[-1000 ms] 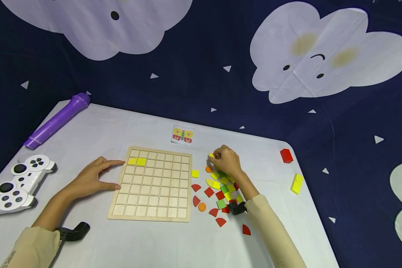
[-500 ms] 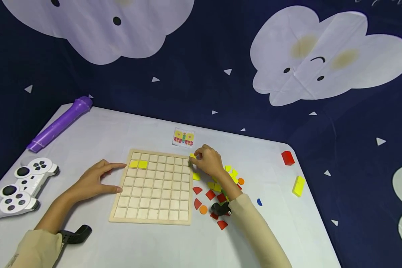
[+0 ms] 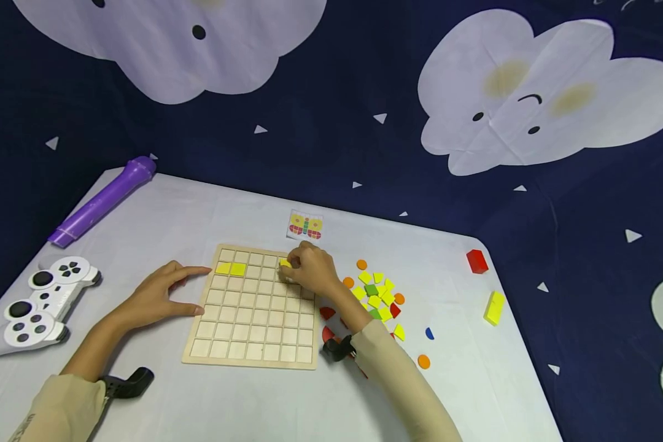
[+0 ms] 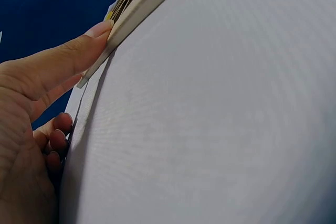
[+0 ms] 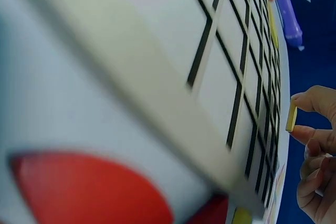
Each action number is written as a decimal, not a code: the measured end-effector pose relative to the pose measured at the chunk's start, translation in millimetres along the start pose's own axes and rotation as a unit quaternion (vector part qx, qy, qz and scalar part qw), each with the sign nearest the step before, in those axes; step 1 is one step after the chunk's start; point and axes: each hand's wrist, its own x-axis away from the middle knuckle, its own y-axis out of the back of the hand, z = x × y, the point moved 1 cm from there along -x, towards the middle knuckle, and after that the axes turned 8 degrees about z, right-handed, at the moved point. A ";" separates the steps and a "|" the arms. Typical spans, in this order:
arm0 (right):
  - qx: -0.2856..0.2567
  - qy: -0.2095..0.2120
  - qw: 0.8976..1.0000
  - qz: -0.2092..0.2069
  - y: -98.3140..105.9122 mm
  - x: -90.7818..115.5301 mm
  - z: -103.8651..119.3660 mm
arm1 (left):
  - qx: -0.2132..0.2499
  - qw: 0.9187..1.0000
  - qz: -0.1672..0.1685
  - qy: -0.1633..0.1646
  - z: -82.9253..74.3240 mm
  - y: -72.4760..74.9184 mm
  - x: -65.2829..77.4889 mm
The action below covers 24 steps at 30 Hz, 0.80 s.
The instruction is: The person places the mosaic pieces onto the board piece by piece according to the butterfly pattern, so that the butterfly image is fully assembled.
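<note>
My left hand [image 3: 157, 296] rests at the left edge of a wooden grid board [image 3: 237, 363], thumb and index finger spread and touching the rim. In the left wrist view the thumb [image 4: 86, 45] lies on the board's edge. Over the upper right of the board, my right hand [image 3: 314, 269] pinches a small yellow tile [image 5: 292, 115] between thumb and fingertips. Two yellow pieces sit side by side near the upper left of the grid: a yellow piece [image 3: 223, 267] and a yellow square [image 3: 237, 269].
Several yellow, green, red and orange tiles [image 3: 374, 301] lie right of the board, partly behind the right forearm. A butterfly pattern card [image 3: 305, 225] is behind it. Left are a white game controller [image 3: 52, 301] and purple microphone [image 3: 102, 201]; far right, red [image 3: 477, 261] and yellow blocks [image 3: 494, 308].
My right hand has moved left with the yellow tile, from the loose pieces to over the upper right of the grid. The left hand has stayed at the board's edge.
</note>
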 end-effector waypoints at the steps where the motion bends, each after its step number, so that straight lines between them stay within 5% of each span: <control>1: 0.003 0.002 1.000 0.004 -1.1 -1.2 2.6 | -0.001 1.000 0.001 0.001 0.0 0.1 0.0; 24: 0.044 0.025 0.997 0.059 -17.5 -23.1 46.4 | -0.007 1.000 0.008 0.007 -2.0 0.8 -0.4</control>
